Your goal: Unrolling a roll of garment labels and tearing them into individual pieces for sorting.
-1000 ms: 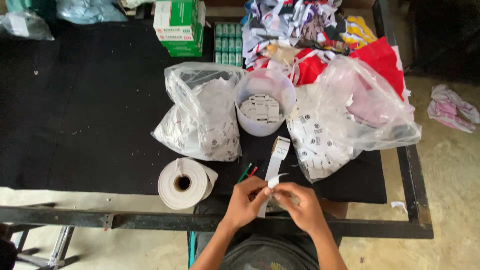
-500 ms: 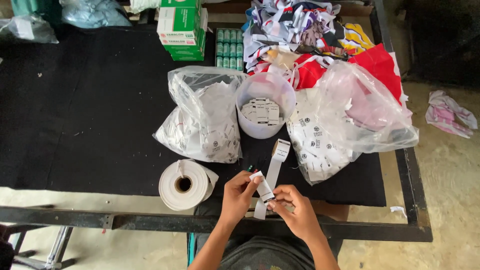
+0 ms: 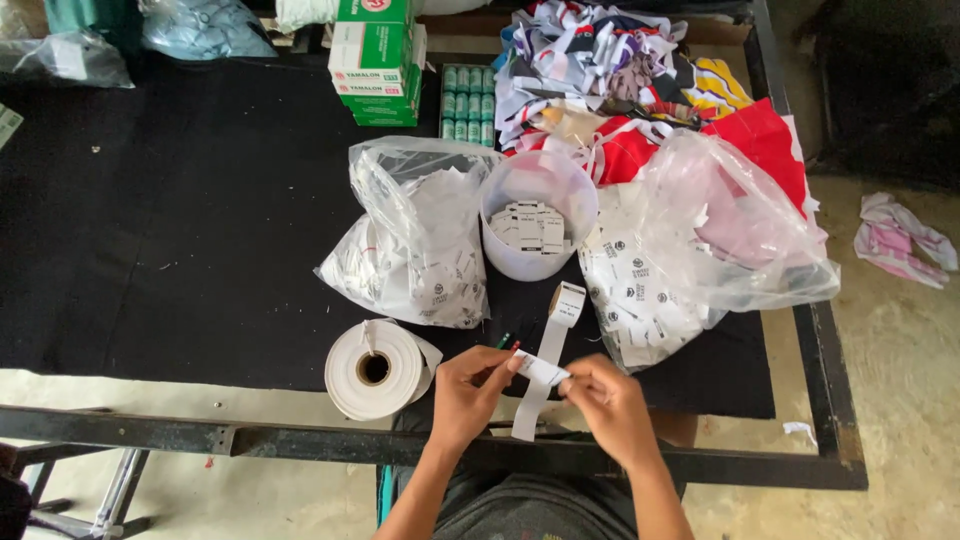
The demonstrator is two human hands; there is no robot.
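Note:
My left hand [image 3: 472, 388] and my right hand [image 3: 607, 400] pinch a small white printed tag [image 3: 541, 370] between their fingertips, just above the table's near edge. A narrow strip of white labels [image 3: 540, 385] runs under the tag from a small label roll [image 3: 567, 303] that stands behind my hands. To the left of my left hand lies a big roll of white tape [image 3: 373, 369]. A white tub [image 3: 537, 225] holding several printed tags stands farther back, between two clear plastic bags of tags [image 3: 415, 240] [image 3: 690, 265].
The black table top [image 3: 160, 230] sits on a metal frame [image 3: 200, 435]. Green and white boxes [image 3: 373, 60], a pack of green spools [image 3: 468, 105] and a heap of coloured cloth scraps [image 3: 620, 70] lie at the back. A pink rag [image 3: 900, 240] lies on the floor.
My hands have drawn slightly apart, and the tag now lies stretched flat between the two sets of fingertips. The view has shifted down a little.

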